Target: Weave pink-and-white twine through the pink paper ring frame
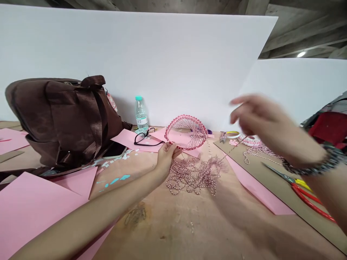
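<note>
My left hand (167,159) pinches the lower edge of a round hoop (199,139), wrapped and strung with pink-and-white cord, and holds it upright above the table. Below the hoop lies a loose tangled heap of twisted cord (187,177). My right hand (258,113) is raised at the right, smeared by motion, with the index finger stretched out and the other fingers curled. A strand of the cord runs from the heap up to the underside of this hand, where the fingers close on it.
A brown backpack (65,119) stands at left, near a water bottle (141,115) and black glasses (148,143). Pink sheets (40,213) lie about. At right, red-handled scissors (309,202), a tape roll (232,134) and more cord rest on brown board (255,166). White panels rise behind.
</note>
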Tool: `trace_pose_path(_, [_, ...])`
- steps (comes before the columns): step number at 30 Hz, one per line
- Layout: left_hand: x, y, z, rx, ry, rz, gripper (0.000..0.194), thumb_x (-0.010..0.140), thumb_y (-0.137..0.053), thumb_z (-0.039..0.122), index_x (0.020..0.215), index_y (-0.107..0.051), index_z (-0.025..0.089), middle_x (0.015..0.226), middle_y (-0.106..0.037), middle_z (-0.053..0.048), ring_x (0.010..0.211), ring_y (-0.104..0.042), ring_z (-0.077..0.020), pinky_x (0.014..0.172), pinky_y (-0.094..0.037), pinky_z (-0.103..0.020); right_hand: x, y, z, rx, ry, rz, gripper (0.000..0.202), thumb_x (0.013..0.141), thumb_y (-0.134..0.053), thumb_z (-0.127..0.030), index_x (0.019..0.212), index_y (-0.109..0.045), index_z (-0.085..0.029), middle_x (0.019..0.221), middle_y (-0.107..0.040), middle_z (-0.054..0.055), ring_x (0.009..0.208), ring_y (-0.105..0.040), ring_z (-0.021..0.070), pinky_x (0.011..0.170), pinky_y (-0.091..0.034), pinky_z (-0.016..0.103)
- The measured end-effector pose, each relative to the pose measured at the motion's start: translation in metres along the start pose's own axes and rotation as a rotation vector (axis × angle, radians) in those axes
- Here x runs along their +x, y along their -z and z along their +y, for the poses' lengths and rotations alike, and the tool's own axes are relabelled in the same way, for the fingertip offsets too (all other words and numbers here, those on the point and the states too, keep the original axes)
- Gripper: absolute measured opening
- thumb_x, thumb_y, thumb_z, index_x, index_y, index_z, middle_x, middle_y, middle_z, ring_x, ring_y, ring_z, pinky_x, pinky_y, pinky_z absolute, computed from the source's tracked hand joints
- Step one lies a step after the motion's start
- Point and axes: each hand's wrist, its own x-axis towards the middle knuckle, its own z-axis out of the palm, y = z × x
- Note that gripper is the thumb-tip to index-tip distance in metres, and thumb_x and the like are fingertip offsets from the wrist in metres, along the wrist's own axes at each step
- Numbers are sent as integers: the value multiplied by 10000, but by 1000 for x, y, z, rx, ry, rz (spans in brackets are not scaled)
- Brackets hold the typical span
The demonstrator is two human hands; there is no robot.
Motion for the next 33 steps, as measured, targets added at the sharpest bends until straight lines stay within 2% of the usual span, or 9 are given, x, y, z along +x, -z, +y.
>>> trace_pose_path(4, [3,1,1,-62,28,32,321,644,-769,280,811,-526,153,717,-649,12,674,-643,-91,738,-548,-240,20,-17,19,12,-117,-181,209,873,-505,-314,865,-648,-161,730,-628,48,552,-506,110,483,-426,263])
trace_pose_path(10, [13,5,6,-129,-1,49,288,636,-763,269,773,-532,166,676,-653,13,657,-650,-107,730,-545,-257,15,-11,44,336,-174,-48,217,888,-491,-377,901,-580,-180,756,-588,32,529,-500,90,465,-393,249])
trace_pose_path(13, [19,6,11,-132,0,81,253,641,-739,262,761,-538,166,661,-655,16,664,-659,-116,765,-540,-281,7,-14,61,508,-259,-42,229,866,-520,-413,906,-540,-189,775,-567,15,461,-403,56,414,-303,231])
trace_pose_path(16, [23,8,12,-79,20,110,232,651,-707,280,764,-537,170,663,-657,15,682,-666,-123,790,-538,-295,-8,-30,80,565,-366,-124,275,831,-537,-461,864,-513,-188,712,-523,-19,420,-255,40,393,-196,228])
trace_pose_path(20, [24,10,10,43,35,100,240,654,-686,316,790,-548,174,684,-657,11,700,-665,-123,770,-539,-271,-28,-61,97,469,-490,-181,329,721,-634,-483,826,-534,-187,593,-404,-62,444,-292,67,408,-212,224])
trace_pose_path(24, [22,13,13,285,72,67,263,653,-698,361,743,-547,165,657,-641,5,626,-639,-117,637,-521,-224,-34,-83,103,476,-514,-162,342,738,-595,-523,741,-514,-191,523,-337,-78,440,-282,78,412,-202,223])
trace_pose_path(30, [27,21,44,784,178,1,383,645,-706,500,617,-564,146,558,-615,-60,561,-612,-222,520,-435,-283,-36,-97,112,654,-402,47,297,796,-572,-483,830,-540,-190,519,-339,-87,423,-244,64,403,-171,221])
trace_pose_path(31, [26,20,51,916,140,13,399,649,-701,522,615,-579,144,573,-622,-80,622,-625,-254,555,-431,-294,-38,-99,115,679,-395,85,294,802,-572,-477,847,-546,-188,514,-343,-88,422,-240,63,402,-167,219])
trace_pose_path(33, [20,12,64,1492,-137,48,418,716,-626,566,750,-625,149,722,-672,-112,799,-637,-302,661,-435,-324,-40,-104,120,722,-390,141,299,812,-568,-477,870,-551,-185,503,-342,-89,418,-237,61,398,-157,214])
